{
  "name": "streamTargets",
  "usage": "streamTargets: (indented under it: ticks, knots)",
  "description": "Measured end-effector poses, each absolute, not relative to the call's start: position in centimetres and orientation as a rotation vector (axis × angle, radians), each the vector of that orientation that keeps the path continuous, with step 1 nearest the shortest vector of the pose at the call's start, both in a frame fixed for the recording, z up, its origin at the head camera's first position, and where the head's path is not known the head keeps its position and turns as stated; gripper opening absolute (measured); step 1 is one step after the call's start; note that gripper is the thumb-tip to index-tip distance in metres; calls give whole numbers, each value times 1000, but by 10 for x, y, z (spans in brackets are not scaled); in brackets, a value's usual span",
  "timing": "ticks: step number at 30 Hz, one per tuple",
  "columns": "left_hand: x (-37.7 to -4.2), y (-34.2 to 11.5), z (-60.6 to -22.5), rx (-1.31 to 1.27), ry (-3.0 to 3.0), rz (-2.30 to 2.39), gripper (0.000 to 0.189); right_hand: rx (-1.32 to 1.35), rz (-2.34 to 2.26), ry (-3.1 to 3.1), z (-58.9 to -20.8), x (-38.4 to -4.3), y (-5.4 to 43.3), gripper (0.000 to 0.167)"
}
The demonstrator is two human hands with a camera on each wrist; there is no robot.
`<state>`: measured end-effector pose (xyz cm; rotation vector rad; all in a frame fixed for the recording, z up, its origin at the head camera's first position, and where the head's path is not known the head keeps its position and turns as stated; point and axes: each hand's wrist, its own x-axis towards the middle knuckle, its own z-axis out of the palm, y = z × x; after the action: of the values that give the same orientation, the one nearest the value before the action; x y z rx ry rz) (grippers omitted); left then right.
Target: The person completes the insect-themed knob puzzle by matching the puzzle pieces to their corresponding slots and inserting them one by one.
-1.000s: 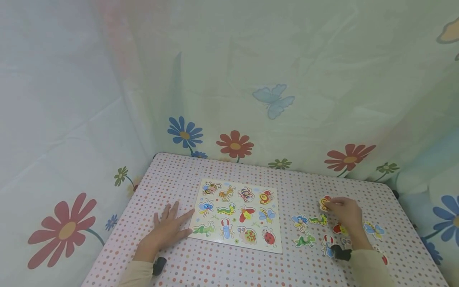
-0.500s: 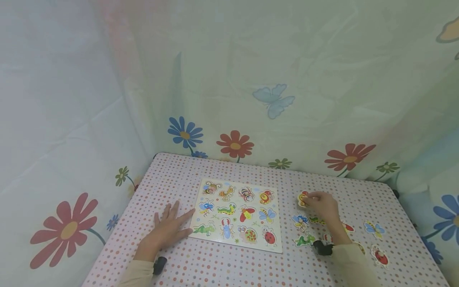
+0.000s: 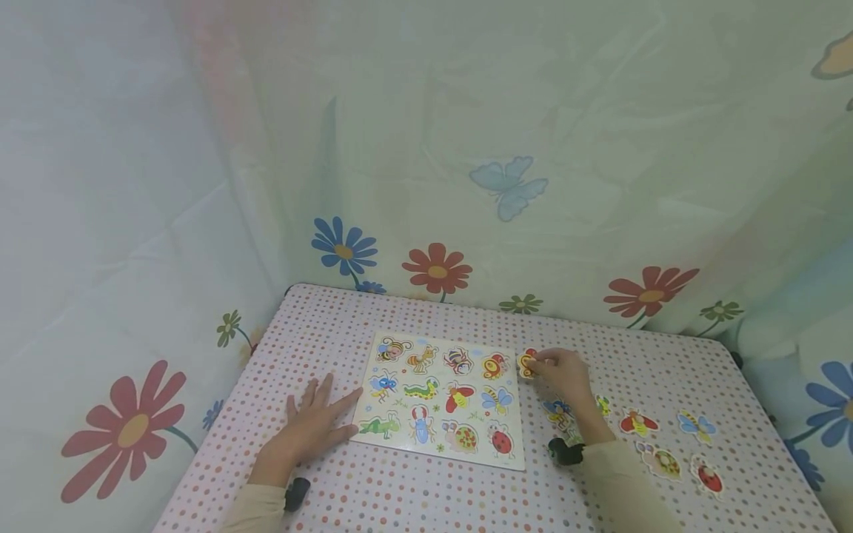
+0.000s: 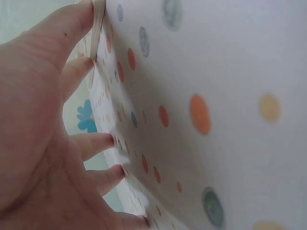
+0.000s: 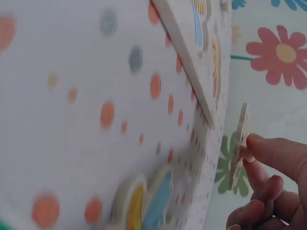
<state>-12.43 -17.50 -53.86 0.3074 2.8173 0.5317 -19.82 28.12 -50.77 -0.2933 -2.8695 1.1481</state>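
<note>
My right hand (image 3: 566, 377) pinches a red and yellow butterfly puzzle piece (image 3: 526, 363) beside the upper right edge of the wooden puzzle board (image 3: 516, 437). In the right wrist view the piece (image 5: 238, 148) is seen edge-on, raised off the table, its small peg between thumb and finger. My left hand (image 3: 308, 427) lies to the left of the board with fingers spread. Its thumb and index fingertip are at the board's left edge, as the left wrist view also shows. Insect pictures in rows cover the board, a matching butterfly picture (image 3: 494, 366) at its top right.
Several loose pieces lie right of the board: a blue insect (image 3: 557, 413) partly behind the right hand, a red-winged bug (image 3: 638, 423), a dragonfly (image 3: 697, 427), a snail (image 3: 661, 461) and a ladybug (image 3: 708, 477). A flowered curtain (image 3: 400, 148) hangs behind the dotted table (image 3: 320, 314).
My right hand has carried the butterfly piece leftward from the loose pieces to the board's right edge, uncovering the snail and ladybug pieces. The left hand and the board have stayed put.
</note>
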Motion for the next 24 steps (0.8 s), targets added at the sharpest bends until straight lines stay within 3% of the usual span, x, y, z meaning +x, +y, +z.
streamTargets:
  ticks: [24]
  knots:
    - [-125,-175,-541,285,2810,567,63,-210,1195,-2932,-520,-214,227,24]
